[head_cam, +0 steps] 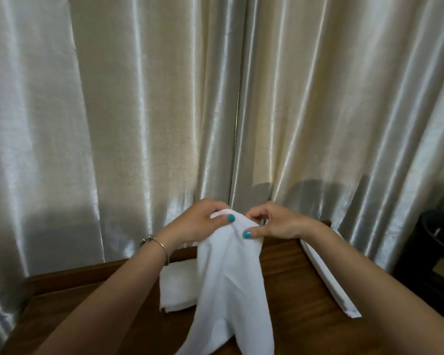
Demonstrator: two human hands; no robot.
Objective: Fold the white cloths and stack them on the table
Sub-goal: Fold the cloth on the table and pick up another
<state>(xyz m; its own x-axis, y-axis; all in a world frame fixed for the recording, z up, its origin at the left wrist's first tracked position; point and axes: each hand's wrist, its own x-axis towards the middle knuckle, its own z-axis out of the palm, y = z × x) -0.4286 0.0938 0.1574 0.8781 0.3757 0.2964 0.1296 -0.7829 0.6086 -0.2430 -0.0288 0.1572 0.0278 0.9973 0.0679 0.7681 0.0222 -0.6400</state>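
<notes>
- Two hands are on one soft white cloth (228,272) in the lower middle of the frame, holding it up in front of the shiny cream curtain (139,111).
- The left hand (200,224) pinches the top edge with its thumb over the fabric, and the right hand (272,224) pinches the same edge just beside it, fingers curled in. So neither hand is spread, both are clamped on the cloth.
- The key bit: the cloth hangs straight down from the two pinches, long axis running top to bottom of the frame, with its lower end draping toward the dark brown wooden table (292,290) and out of the bottom edge.
- The hands sit almost touching at the top, so I'd guess the next move needs them to slide apart along that edge to find the corners. Neither looks nearer than the other.
- A folded white cloth (177,285) lies flat on the table, lower left of the hanging one and partly behind it.
- Another flat white folded piece (328,275) lies along the table's right edge.
</notes>
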